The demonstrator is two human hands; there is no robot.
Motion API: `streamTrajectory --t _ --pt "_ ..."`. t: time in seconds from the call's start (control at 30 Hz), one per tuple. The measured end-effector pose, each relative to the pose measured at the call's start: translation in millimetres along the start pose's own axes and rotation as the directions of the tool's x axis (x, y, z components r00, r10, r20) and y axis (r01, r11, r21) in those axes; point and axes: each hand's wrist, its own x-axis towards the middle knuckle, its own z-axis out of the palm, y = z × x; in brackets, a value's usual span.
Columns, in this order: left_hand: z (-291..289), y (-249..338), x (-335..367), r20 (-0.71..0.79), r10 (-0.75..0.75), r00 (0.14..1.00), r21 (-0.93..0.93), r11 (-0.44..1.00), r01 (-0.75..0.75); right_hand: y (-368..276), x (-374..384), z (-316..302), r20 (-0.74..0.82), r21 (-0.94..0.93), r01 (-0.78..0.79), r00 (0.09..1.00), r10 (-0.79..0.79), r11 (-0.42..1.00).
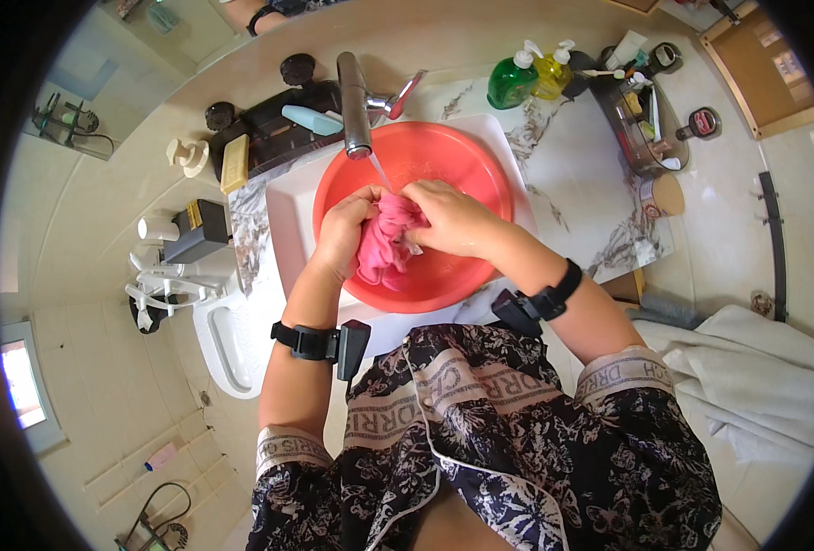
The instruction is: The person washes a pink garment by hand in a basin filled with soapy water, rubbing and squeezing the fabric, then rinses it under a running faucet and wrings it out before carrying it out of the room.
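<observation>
A bunched pink cloth (390,241) is held between my two hands over an orange-red plastic basin (477,151). My left hand (341,230) grips its left side, fingers curled into the folds. From the other side my right hand (450,219) clasps the cloth, with a bit of something whitish showing below the fingers. A thin stream of water runs from the metal faucet (355,110) onto the cloth's upper end. The basin stands in a white rectangular sink (289,204). Both forearms wear black straps with small dark boxes.
Behind the basin are a green pump bottle (511,81) and a yellow pump bottle (554,73). A clear organizer (629,138) with toiletries stands at right on the marble counter (554,174). A yellow soap bar (235,163) lies at left. White towels (746,367) hang lower right.
</observation>
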Motion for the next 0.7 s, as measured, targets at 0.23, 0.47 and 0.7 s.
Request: streamTrajectory --t 0.23,0.47,0.7 --pt "8 20 -16 0.126 -0.017 0.992 0.822 0.562 -0.095 18 2 -34 0.176 0.523 -0.336 0.942 0.286 0.784" --pt "0 28 -25 0.161 0.242 0.957 0.822 0.504 -0.266 -30 22 -70 -0.015 0.457 -0.111 0.991 0.133 0.882" --pt "-13 71 -37 0.123 0.352 0.928 0.713 0.62 -0.329 -57 31 -98 -0.099 0.222 -0.081 0.99 0.105 0.972"
